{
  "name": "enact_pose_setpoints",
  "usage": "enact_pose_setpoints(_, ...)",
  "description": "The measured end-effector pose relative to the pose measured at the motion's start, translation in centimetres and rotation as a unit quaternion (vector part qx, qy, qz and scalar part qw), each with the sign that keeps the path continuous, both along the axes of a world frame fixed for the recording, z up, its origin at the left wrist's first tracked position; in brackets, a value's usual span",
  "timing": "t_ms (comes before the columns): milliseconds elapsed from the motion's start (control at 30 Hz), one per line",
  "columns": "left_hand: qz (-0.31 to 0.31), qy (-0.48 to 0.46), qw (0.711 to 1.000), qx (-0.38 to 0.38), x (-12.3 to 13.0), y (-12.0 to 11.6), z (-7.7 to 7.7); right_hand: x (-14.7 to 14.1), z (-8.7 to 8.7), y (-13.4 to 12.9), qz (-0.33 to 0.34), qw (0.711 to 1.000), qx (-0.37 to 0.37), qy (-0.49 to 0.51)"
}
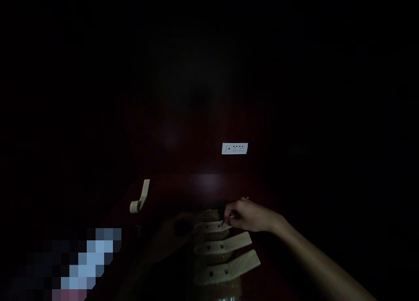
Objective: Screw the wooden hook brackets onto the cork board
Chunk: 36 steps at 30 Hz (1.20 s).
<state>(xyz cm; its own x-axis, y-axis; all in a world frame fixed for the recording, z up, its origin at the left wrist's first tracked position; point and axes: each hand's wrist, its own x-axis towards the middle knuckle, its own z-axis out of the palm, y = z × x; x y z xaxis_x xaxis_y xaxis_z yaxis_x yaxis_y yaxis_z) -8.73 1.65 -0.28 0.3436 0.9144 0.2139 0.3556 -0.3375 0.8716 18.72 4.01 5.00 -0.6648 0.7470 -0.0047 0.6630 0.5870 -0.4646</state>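
Note:
Down the middle runs a wooden post (218, 259), with several pale, flat wooden pieces fastened across it. Each piece, like the nearest one (242, 266), shows two dark screw heads or holes and a free end angling up to the right. My right hand (245, 216) is closed in a pinch at the right end of the farthest drilled piece (212, 227); what its fingertips hold is hidden. In deep shadow, my left hand (173, 231) curls in from the left, its fingers around the rounded left end of that same piece.
A loose bent wooden piece (140, 198) lies on the dark red table (209, 183) at the left. A white socket plate (235, 148) sits beyond the table. Some small dark bits (138, 230) lie left of my left hand. A pixelated patch covers the lower left; surroundings are nearly black.

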Motion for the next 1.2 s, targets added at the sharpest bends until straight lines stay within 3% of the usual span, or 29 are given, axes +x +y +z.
enact_pose_setpoints(367,0.008,0.027,1.0,-0.004,0.1,-0.1,-0.3,-0.1,-1.1,0.2,-0.002,1.0,-0.005,0.003)
enact_pose_setpoints(733,0.013,0.052,0.998,0.023,0.1,0.2,-1.3,-1.9,-0.2,0.0,0.03,0.998,0.049,0.031)
enact_pose_setpoints(967,0.029,0.062,0.998,0.011,0.1,-0.1,-0.4,-3.8,-0.7,0.5,0.077,0.996,0.049,0.008)
enact_pose_setpoints(1200,0.028,0.057,0.998,0.005,0.1,-0.3,0.1,-4.5,-0.3,0.4,0.078,0.996,0.045,-0.024)
